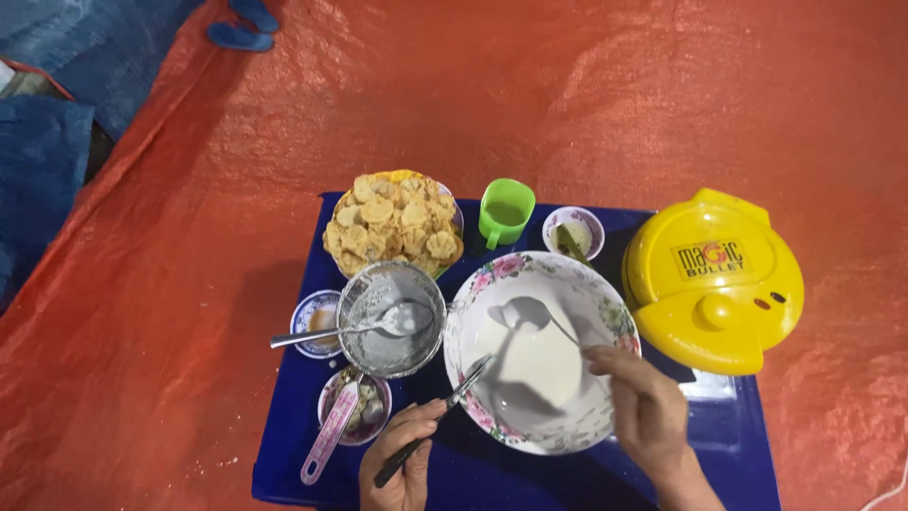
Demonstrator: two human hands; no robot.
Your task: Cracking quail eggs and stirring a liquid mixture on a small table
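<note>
A white batter is being stirred in the large floral bowl set on the blue table; the bowl must be kept steady. One yellow lidded cooker, one heap of fried snacks, one steel bowl, one green cup and three small dishes are counted. The right hand is pinched on a ladle, the left hand closed around a knife.

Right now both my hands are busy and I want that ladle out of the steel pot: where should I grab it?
Take the ladle by its bare handle end, coming from the left. The handle sticks out past the steel pot's rim over the small bowl, while its scoop lies coated in white batter.
</note>
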